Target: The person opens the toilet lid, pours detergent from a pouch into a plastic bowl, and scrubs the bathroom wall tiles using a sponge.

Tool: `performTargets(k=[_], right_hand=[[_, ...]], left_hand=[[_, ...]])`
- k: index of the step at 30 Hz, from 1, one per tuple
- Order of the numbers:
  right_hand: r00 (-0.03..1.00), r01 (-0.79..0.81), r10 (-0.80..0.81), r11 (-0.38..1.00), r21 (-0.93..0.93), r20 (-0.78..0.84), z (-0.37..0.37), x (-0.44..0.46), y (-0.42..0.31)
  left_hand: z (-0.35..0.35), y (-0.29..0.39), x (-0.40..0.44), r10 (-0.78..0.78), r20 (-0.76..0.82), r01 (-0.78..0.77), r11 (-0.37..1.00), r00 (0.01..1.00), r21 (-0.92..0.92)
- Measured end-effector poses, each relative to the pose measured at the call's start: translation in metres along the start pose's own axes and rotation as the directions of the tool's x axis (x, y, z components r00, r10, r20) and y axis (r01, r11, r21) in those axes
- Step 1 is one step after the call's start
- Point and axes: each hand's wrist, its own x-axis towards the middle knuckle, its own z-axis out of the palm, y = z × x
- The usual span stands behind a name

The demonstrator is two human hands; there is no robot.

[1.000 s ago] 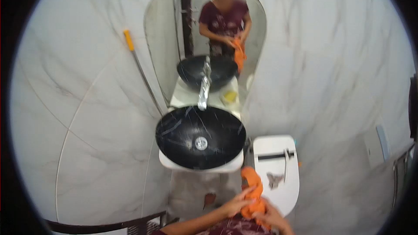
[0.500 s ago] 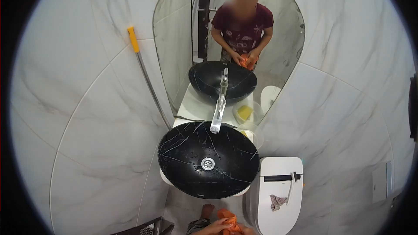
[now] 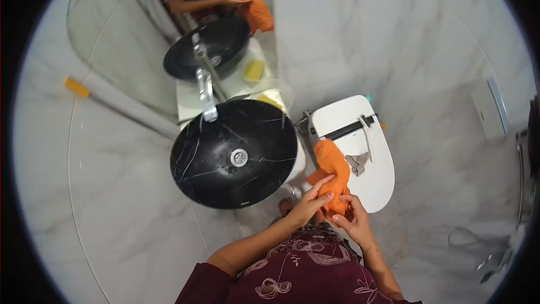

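Observation:
An orange cloth hangs bunched between my two hands, beside the white toilet lid. My left hand is closed on its left side, with the fingers laid across the fabric. Lower down on the right, my right hand grips the cloth between thumb and fingers. The upper part of the cloth reaches over the near left edge of the toilet. A small grey patterned cloth lies on the lid, next to a white strap-like item.
Left of my hands is a black marbled basin with a chrome faucet. Behind it, a mirror reflects the scene. A yellow-handled pole leans at the left. A clear container holds something yellow.
The view has turned toward the right, so the basin and mirror sit further left. Both hands and the orange cloth show higher in the frame, with the cloth still held.

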Motion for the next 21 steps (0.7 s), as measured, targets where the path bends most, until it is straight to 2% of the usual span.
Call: performTargets(k=[1,3,4,7,8,10,11,12,14,15,17,18,21], right_hand=[[0.994,0.056,-0.057,0.998,-0.008,-0.097,0.000,0.000,0.004],[0.952,0.134,-0.139,0.990,-0.036,-0.272,0.000,-0.003,0.012],[0.930,0.069,-0.026,0.992,0.105,-0.368,0.001,-0.002,0.009],[0.909,0.135,-0.069,0.982,0.135,-0.412,-0.005,0.008,0.013],[0.900,0.165,-0.092,0.976,0.139,-0.427,-0.006,0.014,0.012],[0.881,0.225,-0.137,0.964,0.145,-0.453,-0.002,0.025,0.009],[0.890,0.227,-0.099,0.943,0.245,-0.444,0.000,0.028,0.008],[0.900,0.231,-0.066,0.911,0.342,-0.430,0.003,0.032,0.008],[0.929,0.202,0.011,0.821,0.533,-0.369,0.009,0.035,0.016],[0.953,0.134,0.028,0.854,0.502,-0.302,0.013,0.033,0.017],[0.981,0.003,0.077,0.910,0.415,-0.176,0.018,0.028,0.017],[0.988,0.032,0.010,0.964,0.265,-0.157,0.022,0.032,0.038],[0.975,-0.065,0.071,0.997,0.037,-0.210,0.013,0.023,0.046]], left_hand=[[0.006,0.008,0.006,-0.004,0.099,-0.006,0.994,0.995,0.105],[0.017,0.006,0.008,-0.112,0.268,0.059,0.979,0.957,0.197],[0.020,0.005,0.007,-0.168,0.341,0.086,0.966,0.925,0.244],[0.033,0.012,0.003,-0.069,0.344,-0.140,0.825,0.936,0.547],[0.034,0.018,0.003,0.030,0.316,-0.223,0.770,0.948,0.597],[0.022,0.015,-0.001,0.097,0.263,-0.232,0.803,0.960,0.550],[0.011,0.013,-0.001,0.135,0.234,-0.242,0.817,0.963,0.524],[-0.007,0.013,-0.005,0.131,0.230,-0.265,0.509,0.964,0.819],[-0.021,0.014,-0.014,-0.032,0.164,-0.099,0.680,0.986,0.727],[-0.028,0.014,-0.018,-0.120,0.142,-0.005,0.747,0.983,0.665],[-0.055,0.009,-0.021,-0.276,-0.009,0.228,0.778,0.961,0.585],[-0.063,0.008,-0.020,-0.356,-0.078,0.341,0.775,0.931,0.532],[-0.033,0.033,-0.023,-0.217,-0.008,0.191,0.840,0.976,0.508]])
